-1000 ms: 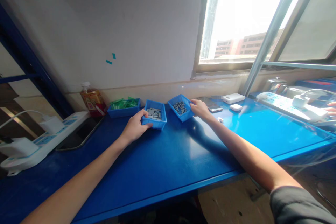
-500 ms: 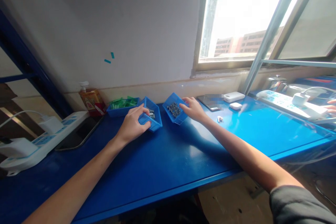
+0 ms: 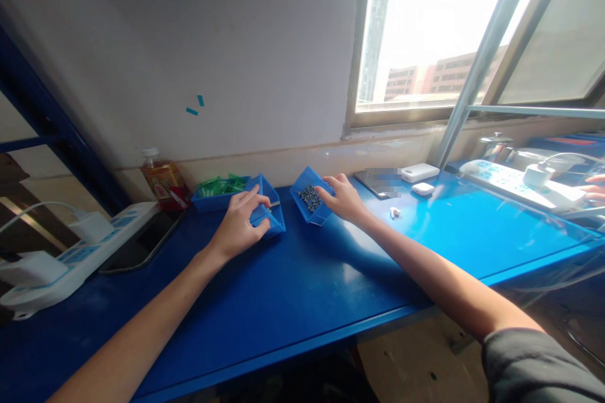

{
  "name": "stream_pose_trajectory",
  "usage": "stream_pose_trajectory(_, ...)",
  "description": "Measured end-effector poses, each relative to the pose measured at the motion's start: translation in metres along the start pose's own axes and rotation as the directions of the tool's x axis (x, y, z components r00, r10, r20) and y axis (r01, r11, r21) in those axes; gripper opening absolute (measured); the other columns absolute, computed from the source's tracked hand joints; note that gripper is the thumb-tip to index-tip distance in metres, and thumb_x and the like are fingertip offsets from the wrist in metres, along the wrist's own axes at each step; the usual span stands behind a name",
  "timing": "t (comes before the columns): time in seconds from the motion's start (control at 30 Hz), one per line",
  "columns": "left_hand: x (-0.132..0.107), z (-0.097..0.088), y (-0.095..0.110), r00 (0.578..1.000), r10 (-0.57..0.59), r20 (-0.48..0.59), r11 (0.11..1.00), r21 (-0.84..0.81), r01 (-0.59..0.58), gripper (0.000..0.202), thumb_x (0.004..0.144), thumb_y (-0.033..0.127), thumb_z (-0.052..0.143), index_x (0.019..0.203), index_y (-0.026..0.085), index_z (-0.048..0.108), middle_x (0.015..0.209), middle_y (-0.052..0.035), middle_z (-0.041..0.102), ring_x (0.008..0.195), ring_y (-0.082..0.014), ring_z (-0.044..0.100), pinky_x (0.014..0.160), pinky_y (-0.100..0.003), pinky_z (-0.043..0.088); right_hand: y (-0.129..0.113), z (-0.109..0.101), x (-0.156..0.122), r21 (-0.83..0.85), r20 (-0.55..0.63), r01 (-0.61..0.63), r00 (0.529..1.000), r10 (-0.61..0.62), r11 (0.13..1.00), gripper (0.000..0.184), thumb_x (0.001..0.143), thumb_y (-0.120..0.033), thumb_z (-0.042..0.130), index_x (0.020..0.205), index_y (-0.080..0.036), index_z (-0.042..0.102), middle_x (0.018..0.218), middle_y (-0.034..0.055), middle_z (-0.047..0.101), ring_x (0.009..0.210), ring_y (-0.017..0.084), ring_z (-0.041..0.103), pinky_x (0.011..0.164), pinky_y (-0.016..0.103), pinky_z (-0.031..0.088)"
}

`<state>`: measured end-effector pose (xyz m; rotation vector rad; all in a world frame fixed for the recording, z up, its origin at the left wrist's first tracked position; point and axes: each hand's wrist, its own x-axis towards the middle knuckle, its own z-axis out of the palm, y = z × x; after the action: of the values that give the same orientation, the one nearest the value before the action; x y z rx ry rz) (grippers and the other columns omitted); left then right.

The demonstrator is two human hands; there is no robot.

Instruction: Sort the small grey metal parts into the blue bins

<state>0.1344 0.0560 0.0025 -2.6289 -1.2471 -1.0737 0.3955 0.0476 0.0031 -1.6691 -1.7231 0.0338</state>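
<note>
On a blue table (image 3: pixel 293 289) near the back wall stand small blue trays. My left hand (image 3: pixel 239 227) is closed on the near side of the middle blue tray (image 3: pixel 269 211), which holds grey pieces mostly hidden by my fingers. My right hand (image 3: pixel 343 198) grips the right edge of another blue tray (image 3: pixel 307 201) that holds small dark metal parts. Both trays are turned at an angle and sit close together. A third blue tray (image 3: pixel 217 192) with green pieces stands just behind my left hand.
A bottle with a pump (image 3: pixel 161 179) stands at the back left. White power strips with plugs lie at the far left (image 3: pixel 57 258) and far right (image 3: pixel 515 179). A phone (image 3: pixel 378 179) and small white boxes (image 3: pixel 418 171) lie by the window. Another person's fingers (image 3: pixel 595 187) show at the right edge.
Both hands have turned their trays and drawn them slightly nearer and leftward. My left fingers now cover more of the middle tray.
</note>
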Motion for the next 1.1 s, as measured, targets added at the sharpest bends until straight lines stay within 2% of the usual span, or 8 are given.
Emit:
stream_pose_trajectory(0.17, 0.001, 0.001, 0.000, 1.000, 0.006, 0.018, 1.000, 0.025, -0.007, 0.027, 0.075, 0.023, 0.056, 0.100, 0.023, 0.062, 0.138, -0.0084, 0.051, 0.130, -0.0267, 0.039, 0.109, -0.046, 0.033, -0.001, 0.003, 0.000, -0.024, -0.016, 0.027, 0.999, -0.027, 0.999, 0.043, 0.089, -0.047, 0.049, 0.122, -0.021, 0.059, 0.102, 0.0080, 0.054, 0.091, 0.020, 0.059, 0.085, 0.029, 0.043)
stream_pose_trajectory(0.3, 0.000, 0.001, 0.001, 0.999, 0.019, 0.030, 0.999, 0.036, -0.020, 0.027, 0.077, 0.023, 0.054, 0.103, 0.024, 0.062, 0.135, -0.0070, 0.054, 0.130, -0.0269, 0.039, 0.109, -0.047, 0.033, -0.003, 0.002, -0.001, -0.041, -0.016, 0.031, 0.999, -0.032, 0.999, 0.044, 0.090, -0.046, 0.049, 0.124, -0.020, 0.058, 0.102, 0.0082, 0.054, 0.091, 0.020, 0.059, 0.085, 0.029, 0.044)
stream_pose_trajectory(0.47, 0.000, 0.002, 0.001, 0.999, 0.017, 0.032, 0.999, 0.043, -0.019, 0.029, 0.078, 0.024, 0.055, 0.106, 0.023, 0.062, 0.141, -0.0085, 0.047, 0.129, -0.0273, 0.038, 0.108, -0.048, 0.034, -0.002, 0.003, -0.001, -0.047, -0.014, 0.033, 0.999, -0.033, 0.998, 0.043, 0.090, -0.046, 0.049, 0.123, -0.020, 0.058, 0.102, 0.0081, 0.054, 0.091, 0.020, 0.059, 0.086, 0.029, 0.043)
stream_pose_trajectory(0.77, 0.000, 0.006, 0.002, 0.997, 0.070, 0.030, 0.996, 0.050, -0.071, 0.036, 0.081, 0.025, 0.053, 0.117, 0.024, 0.059, 0.142, -0.0077, 0.046, 0.130, -0.0278, 0.038, 0.108, -0.050, 0.034, -0.003, 0.007, -0.002, -0.093, -0.055, 0.087, 0.994, -0.093, 0.992, 0.045, 0.091, -0.047, 0.047, 0.123, -0.018, 0.058, 0.098, 0.0082, 0.053, 0.089, 0.020, 0.058, 0.085, 0.031, 0.043)
stream_pose_trajectory(1.1, 0.000, 0.010, 0.002, 0.989, 0.138, 0.061, 0.988, 0.064, -0.142, 0.043, 0.084, 0.025, 0.051, 0.127, 0.024, 0.054, 0.142, -0.0083, 0.044, 0.134, -0.0274, 0.037, 0.110, -0.048, 0.034, -0.009, 0.010, -0.003, -0.144, -0.048, 0.079, 0.995, -0.086, 0.986, 0.046, 0.091, -0.048, 0.045, 0.125, -0.019, 0.056, 0.102, 0.0098, 0.054, 0.097, 0.023, 0.057, 0.088, 0.033, 0.042)
